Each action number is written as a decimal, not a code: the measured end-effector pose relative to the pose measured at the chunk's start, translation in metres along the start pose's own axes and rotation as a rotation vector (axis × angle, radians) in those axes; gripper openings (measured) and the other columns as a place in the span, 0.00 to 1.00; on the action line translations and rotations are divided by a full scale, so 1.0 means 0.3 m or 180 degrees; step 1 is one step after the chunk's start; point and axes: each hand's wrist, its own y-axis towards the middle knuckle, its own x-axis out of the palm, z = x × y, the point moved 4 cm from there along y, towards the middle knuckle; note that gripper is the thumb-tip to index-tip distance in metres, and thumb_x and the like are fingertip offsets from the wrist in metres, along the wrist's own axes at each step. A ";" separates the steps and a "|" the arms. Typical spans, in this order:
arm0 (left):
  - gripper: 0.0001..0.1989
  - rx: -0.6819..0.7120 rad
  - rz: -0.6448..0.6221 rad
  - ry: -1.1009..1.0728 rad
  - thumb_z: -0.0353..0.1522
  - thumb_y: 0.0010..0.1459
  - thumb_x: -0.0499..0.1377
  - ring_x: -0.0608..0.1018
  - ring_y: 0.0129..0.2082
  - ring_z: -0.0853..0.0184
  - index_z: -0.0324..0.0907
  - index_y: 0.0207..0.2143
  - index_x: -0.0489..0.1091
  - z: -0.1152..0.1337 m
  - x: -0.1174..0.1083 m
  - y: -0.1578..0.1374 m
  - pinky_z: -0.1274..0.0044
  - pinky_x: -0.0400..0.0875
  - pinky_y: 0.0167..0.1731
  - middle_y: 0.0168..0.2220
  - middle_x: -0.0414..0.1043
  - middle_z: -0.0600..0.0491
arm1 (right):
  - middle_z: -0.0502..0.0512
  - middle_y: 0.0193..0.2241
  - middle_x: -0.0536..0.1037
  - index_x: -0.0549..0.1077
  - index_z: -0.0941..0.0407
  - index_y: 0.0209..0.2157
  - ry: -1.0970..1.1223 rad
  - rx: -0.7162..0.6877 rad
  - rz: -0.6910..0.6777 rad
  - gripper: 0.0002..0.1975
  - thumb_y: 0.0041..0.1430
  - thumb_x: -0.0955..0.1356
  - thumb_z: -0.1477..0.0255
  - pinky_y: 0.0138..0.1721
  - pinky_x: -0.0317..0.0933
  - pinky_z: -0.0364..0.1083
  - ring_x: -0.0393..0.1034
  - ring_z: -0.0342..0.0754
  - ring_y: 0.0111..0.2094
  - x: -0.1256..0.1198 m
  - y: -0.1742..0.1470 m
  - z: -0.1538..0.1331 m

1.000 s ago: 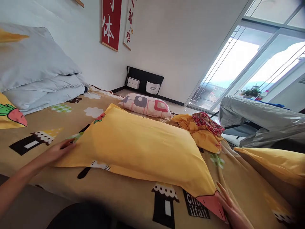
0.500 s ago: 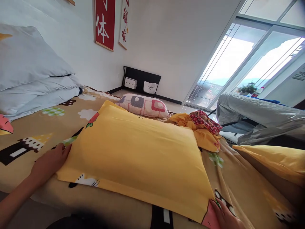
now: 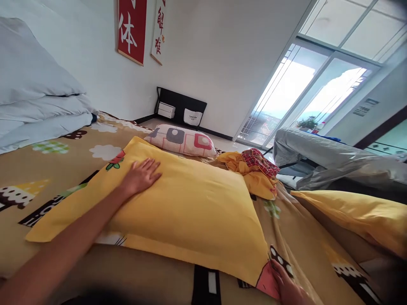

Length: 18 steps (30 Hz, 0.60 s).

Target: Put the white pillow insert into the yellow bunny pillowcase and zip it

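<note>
A yellow pillow (image 3: 190, 207) in its case lies flat on the bed, with a carrot print near its far left corner and a pink patch at the near right corner. My left hand (image 3: 140, 176) rests palm down on its upper left part, fingers spread. At the near right corner, my right hand (image 3: 284, 284) pinches the pillow's edge between thumb and fingers; some fingertips are hidden. The pillow's near left corner sticks out flat to the left, partly behind my left forearm.
Beyond the pillow lie a patterned pillow (image 3: 182, 140) and a crumpled yellow and red-checked cloth (image 3: 259, 169). White folded bedding (image 3: 41, 110) is stacked at left. Another yellow pillow (image 3: 352, 212) is at right, before a plastic-covered piece of furniture (image 3: 318, 146). The tan bedspread (image 3: 79, 161) is printed.
My left hand has let go of the pillow's left edge and moved up and right onto its top. The near left corner now spreads further left. My right hand stays at its corner.
</note>
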 end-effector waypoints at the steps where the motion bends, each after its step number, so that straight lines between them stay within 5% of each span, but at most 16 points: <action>1: 0.30 0.0065 -0.0059 0.0079 0.45 0.65 0.40 0.54 0.66 0.57 0.42 0.64 0.55 0.014 0.053 0.004 0.56 0.45 0.62 0.66 0.52 0.45 | 0.58 0.28 0.81 0.77 0.45 0.44 -0.0100 0.0017 -0.0078 0.22 0.58 0.56 0.61 0.26 0.66 0.51 0.77 0.58 0.29 -0.035 0.018 -0.016; 4: 0.31 0.0163 -0.0099 0.0145 0.47 0.64 0.40 0.55 0.66 0.56 0.44 0.64 0.56 -0.001 0.138 -0.008 0.55 0.45 0.62 0.66 0.53 0.47 | 0.60 0.33 0.81 0.77 0.50 0.45 -0.0379 -0.0129 0.0485 0.22 0.59 0.56 0.61 0.29 0.66 0.52 0.77 0.58 0.32 -0.229 0.102 -0.156; 8: 0.33 0.0191 -0.0222 0.0124 0.49 0.62 0.39 0.56 0.66 0.54 0.44 0.65 0.56 -0.049 0.123 -0.010 0.54 0.47 0.61 0.66 0.53 0.48 | 0.61 0.47 0.77 0.71 0.54 0.53 0.0032 -0.1347 0.1815 0.22 0.63 0.57 0.62 0.45 0.64 0.54 0.72 0.56 0.45 -0.553 0.197 -0.563; 11: 0.33 0.0155 -0.0231 0.0164 0.49 0.62 0.38 0.57 0.65 0.54 0.46 0.64 0.57 -0.056 0.111 -0.001 0.54 0.50 0.60 0.65 0.55 0.48 | 0.58 0.55 0.71 0.67 0.54 0.57 0.0481 -0.2020 0.2241 0.22 0.65 0.57 0.62 0.56 0.55 0.53 0.64 0.53 0.56 -0.679 0.249 -0.850; 13: 0.33 0.0166 -0.0213 0.0246 0.48 0.61 0.38 0.58 0.65 0.55 0.47 0.64 0.57 -0.054 0.124 -0.007 0.55 0.51 0.60 0.65 0.56 0.49 | 0.57 0.62 0.63 0.61 0.54 0.61 0.0672 -0.1914 0.2091 0.24 0.68 0.54 0.61 0.60 0.48 0.55 0.55 0.52 0.62 -0.648 0.299 -0.966; 16: 0.32 0.0211 -0.0185 0.0394 0.47 0.62 0.36 0.58 0.65 0.58 0.48 0.64 0.56 -0.067 0.157 -0.024 0.57 0.51 0.60 0.65 0.55 0.52 | 0.60 0.63 0.60 0.57 0.56 0.63 0.0528 -0.1817 0.0911 0.26 0.69 0.52 0.62 0.61 0.45 0.57 0.50 0.53 0.65 -0.440 0.374 -1.041; 18: 0.32 0.0226 -0.0175 0.0403 0.46 0.62 0.35 0.60 0.64 0.59 0.49 0.64 0.57 -0.094 0.164 -0.008 0.58 0.53 0.59 0.64 0.57 0.54 | 0.61 0.63 0.61 0.59 0.56 0.62 0.0438 -0.1852 0.0590 0.26 0.69 0.53 0.61 0.61 0.45 0.57 0.51 0.53 0.65 -0.310 0.397 -1.034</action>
